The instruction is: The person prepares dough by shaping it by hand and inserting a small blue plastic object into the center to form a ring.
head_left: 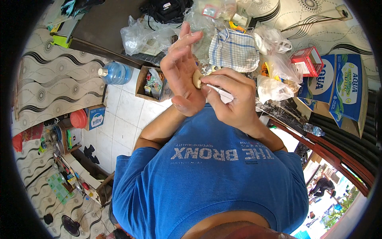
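My left hand [182, 77] is raised with its palm turned toward my right side, the fingers stretched and slightly bent. A small, pale, rounded lump of dough [197, 79] rests against that palm. From the other side, my right hand [234, 95] pinches the lump between thumb and fingertips, pressing it to the palm. Just beyond the hands, a white and blue checked cloth [234, 49] lies on the cluttered table; what is under it is hidden. Part of the tabletop right behind my right hand is covered by the fingers.
Clear plastic bags [137, 40] crowd the table's far left. At right are a knotted white bag [274, 88], a red box [307, 61] and a blue cardboard box [338, 85]. A large blue water jug [116, 73] and an open crate [152, 81] stand on the left.
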{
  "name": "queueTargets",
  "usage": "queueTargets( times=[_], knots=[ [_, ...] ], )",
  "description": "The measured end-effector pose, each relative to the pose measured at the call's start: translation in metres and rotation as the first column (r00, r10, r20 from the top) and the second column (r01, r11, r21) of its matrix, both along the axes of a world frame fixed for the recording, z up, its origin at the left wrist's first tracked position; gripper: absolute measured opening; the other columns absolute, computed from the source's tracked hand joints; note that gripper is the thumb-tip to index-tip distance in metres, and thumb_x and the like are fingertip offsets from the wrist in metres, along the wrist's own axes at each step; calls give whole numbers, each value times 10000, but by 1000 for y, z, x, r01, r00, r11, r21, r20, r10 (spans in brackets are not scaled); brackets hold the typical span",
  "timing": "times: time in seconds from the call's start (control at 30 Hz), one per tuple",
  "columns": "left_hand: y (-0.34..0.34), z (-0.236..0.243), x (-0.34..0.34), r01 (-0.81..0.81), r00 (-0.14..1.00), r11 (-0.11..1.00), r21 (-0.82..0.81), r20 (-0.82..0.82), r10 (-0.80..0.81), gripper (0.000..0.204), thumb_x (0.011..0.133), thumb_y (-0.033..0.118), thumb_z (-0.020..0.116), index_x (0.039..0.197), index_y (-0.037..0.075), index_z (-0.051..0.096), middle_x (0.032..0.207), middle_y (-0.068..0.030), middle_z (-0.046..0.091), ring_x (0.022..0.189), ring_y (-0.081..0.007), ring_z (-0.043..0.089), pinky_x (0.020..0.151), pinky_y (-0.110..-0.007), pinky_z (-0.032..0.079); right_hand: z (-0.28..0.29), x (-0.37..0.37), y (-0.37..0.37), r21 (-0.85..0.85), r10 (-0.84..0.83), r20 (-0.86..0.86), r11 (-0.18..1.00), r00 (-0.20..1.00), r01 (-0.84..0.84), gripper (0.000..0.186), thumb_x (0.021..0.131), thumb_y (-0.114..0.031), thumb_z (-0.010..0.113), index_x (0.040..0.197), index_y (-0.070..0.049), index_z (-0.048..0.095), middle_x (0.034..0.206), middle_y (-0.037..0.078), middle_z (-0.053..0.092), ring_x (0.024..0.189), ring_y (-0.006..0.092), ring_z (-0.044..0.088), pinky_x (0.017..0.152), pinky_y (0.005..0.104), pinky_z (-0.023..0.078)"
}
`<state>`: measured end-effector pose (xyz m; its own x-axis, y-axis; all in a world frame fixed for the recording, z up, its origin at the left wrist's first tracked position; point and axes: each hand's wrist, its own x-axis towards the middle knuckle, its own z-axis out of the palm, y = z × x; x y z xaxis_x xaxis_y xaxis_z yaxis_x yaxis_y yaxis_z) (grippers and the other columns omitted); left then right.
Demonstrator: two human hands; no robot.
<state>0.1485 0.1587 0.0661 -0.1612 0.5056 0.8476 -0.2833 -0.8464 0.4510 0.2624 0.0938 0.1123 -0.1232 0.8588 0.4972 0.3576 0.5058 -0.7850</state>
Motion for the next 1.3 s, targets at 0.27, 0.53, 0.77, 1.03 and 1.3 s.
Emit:
queueTargets(
  times=[0.27, 0.53, 0.77, 1.03, 1.3],
  knots=[
    [-2, 0, -3, 0, 1000, 992, 126, -18, 2, 806, 930, 773, 255, 1376, 108, 345, 1406, -260, 445, 1432, -444, 306, 1206, -573, 168, -9, 1, -1, -302, -6, -243, 951, 970, -70, 118, 789, -61, 784, 879, -20, 719, 733, 67, 701, 677, 153, 681, 587, 260, 480],
    [-11, 8, 0, 104, 991, 983, 149, 67, -115, 873, 880, 832, 266, 1424, 152, 336, 1440, -223, 429, 1472, -440, 241, 1212, -577, 169, -2, 4, -2, -219, 11, -165, 975, 986, -47, 131, 777, -49, 796, 879, -31, 718, 839, 69, 707, 756, 121, 658, 625, 254, 459],
    [-12, 6, 10, 252, 942, 947, 200, 175, -287, 909, 838, 846, 402, 1382, 121, 333, 1390, -303, 418, 1444, -508, 249, 1209, -563, 163, 0, 7, -9, -321, 14, -282, 941, 959, -108, 130, 756, 5, 773, 864, -18, 705, 843, 102, 699, 782, 206, 677, 718, 310, 510],
    [-14, 19, 4, 568, 812, 821, 53, 125, -570, 1049, 737, 921, 410, 1473, 187, 270, 1474, -246, 355, 1491, -456, 149, 1219, -562, 137, 0, 12, -9, -126, 45, -166, 990, 985, -67, 128, 746, -50, 794, 850, -38, 720, 857, 91, 654, 810, 212, 646, 710, 311, 500],
    [-11, 16, 2, 644, 756, 765, 18, 138, -640, 1119, 716, 940, 375, 1475, 128, 249, 1477, -277, 353, 1490, -450, 168, 1215, -549, 164, -11, 10, -10, -138, 40, -260, 987, 965, -79, 146, 754, -74, 812, 864, -36, 725, 852, 86, 673, 769, 202, 634, 693, 315, 490]
  ],
)
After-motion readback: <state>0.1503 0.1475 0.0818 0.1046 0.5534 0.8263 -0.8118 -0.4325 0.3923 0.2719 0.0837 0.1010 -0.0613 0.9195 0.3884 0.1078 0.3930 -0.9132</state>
